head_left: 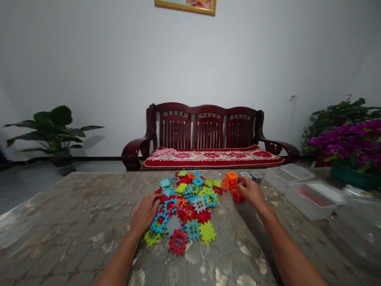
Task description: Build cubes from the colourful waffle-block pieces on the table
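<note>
The place looked like a home's living room: at twelve o'clock a carved wooden settee (pixel 208 123) with a red patterned seat cover (pixel 212 157) stood before a pale wall (pixel 119 71), below a gold picture frame (pixel 185 8); a potted plant (pixel 56 133) stood at ten o'clock and purple flowers (pixel 353 143) at two.

Lower tiles (pixel 172 226) partly hidden, wall picture (pixel 185 7) cropped
</note>
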A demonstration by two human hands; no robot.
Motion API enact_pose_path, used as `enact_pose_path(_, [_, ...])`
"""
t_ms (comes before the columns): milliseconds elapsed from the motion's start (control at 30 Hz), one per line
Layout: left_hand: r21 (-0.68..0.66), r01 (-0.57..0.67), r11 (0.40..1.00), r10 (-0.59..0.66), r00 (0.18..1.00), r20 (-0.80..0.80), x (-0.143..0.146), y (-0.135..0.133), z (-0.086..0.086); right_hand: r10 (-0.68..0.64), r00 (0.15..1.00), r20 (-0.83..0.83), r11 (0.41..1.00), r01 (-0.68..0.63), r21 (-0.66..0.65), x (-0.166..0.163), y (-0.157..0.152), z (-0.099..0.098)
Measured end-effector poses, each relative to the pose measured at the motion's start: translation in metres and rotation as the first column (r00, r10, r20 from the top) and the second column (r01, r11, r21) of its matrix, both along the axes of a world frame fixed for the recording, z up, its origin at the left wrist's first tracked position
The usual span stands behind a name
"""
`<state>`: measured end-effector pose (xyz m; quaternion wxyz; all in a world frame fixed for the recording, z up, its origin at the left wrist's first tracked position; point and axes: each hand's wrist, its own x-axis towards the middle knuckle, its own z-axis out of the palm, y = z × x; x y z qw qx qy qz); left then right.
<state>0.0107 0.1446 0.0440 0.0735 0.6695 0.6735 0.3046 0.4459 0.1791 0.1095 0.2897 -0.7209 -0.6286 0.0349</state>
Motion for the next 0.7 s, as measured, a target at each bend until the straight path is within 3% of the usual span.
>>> enact_pose_path(167, [-0.017, -0.011, 1.0, 0.011, 0.999, -0.031, 0.0, 0.0, 0.001, -0.013, 0.999, 0.031, 1.0, 0.012, 0.017, -0.01, -0.003, 0.0])
enact_pose_path(433, [-0.023, 0.004, 1.0, -0.005, 0.999, -0.048, 0.0, 0.0, 0.001, 0.064, 0.933, 0.355, 0.995, -0.086, 0.046, -0.046, -0.005, -0.004])
enact_pose_path(533, [-0.015, -0.007, 1.0, 0.006, 0.999, -0.044, 0.001, 0.0, 0.0, 0.155, 0.861, 0.484, 0.983, -0.185, 0.014, -0.046, 0.01, -0.001])
enact_pose_path(700, [-0.013, -0.003, 1.0, 0.003, 1.0, -0.02, 0.0, 0.0, -0.001, 0.387, 0.665, 0.638, 0.911, -0.385, -0.151, -0.051, 0.034, 0.003])
